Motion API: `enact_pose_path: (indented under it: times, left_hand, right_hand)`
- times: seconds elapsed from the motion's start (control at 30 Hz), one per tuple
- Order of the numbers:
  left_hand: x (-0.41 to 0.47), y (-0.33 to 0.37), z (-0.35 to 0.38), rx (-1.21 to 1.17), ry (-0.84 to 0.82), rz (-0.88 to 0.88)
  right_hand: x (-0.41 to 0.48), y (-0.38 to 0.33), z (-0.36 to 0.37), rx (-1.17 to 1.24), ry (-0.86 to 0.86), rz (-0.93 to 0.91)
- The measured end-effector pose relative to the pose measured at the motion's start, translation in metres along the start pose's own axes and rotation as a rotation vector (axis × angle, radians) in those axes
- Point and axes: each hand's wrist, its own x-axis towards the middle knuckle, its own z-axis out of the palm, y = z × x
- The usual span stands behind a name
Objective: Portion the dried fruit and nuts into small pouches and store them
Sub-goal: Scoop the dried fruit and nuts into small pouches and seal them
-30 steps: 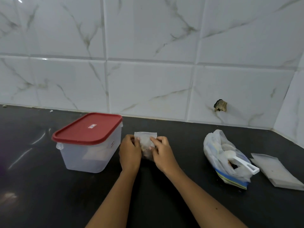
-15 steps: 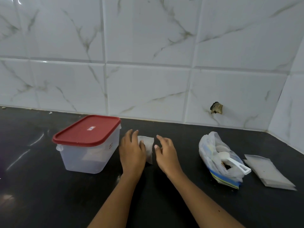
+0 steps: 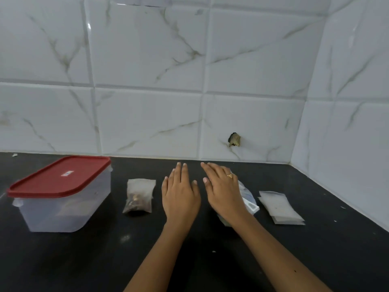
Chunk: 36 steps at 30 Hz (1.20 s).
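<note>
The left hand (image 3: 181, 197) hovers flat over the black stone countertop (image 3: 105, 260), fingers straight and together, holding nothing. The right hand (image 3: 223, 190) sits just beside it, palm down with fingers likewise extended and empty, a gold ring (image 3: 229, 176) on one finger. Half a second earlier both hands were at the small pouch, the left one resting on it; now neither touches it.

The small translucent pouch filled with brown dried fruit and nuts (image 3: 140, 196) lies alone on the countertop just left of the left hand, between that hand and the clear plastic storage box (image 3: 63, 207). The box stands near the countertop's left edge with its red lid (image 3: 61, 175) on.

The right hand now covers most of the crumpled clear plastic bag (image 3: 247, 192), which was in full view before; the white plastic scoop (image 3: 251, 206) pokes out by the wrist. Further right, toward the back right corner, lies the stack of flat empty translucent pouches (image 3: 277, 207), apart from the bag.
</note>
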Motion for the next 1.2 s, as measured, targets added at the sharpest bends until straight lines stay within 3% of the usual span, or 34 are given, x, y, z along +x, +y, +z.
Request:
enact_pose_path:
  times: [0.13,0.33,0.5,0.77,1.0,1.2]
  left_hand:
    - [-0.004,0.037,0.023,0.017,-0.043,0.020]
    - [-0.003,0.103,0.053,-0.119,-0.037,0.166]
    - [-0.010,0.140,0.086,-0.155,-0.299,0.230]
    - [-0.027,0.150,0.104,0.116,-0.633,0.188]
    - [-0.032,0.148,0.102,0.156,-0.564,0.247]
    - [-0.029,0.149,0.101,-0.080,-0.470,0.177]
  right_hand:
    - [-0.005,0.044,-0.018,-0.096,-0.066,0.069]
    - [-0.013,0.098,-0.028,-0.056,0.070,0.225]
    - [-0.023,0.142,-0.042,-0.088,-0.033,0.374]
    - [-0.024,0.166,-0.056,-0.051,-0.319,0.788]
    - [-0.024,0.163,-0.054,0.100,-0.303,0.856]
    - [-0.023,0.172,-0.053,0.452,-0.009,0.908]
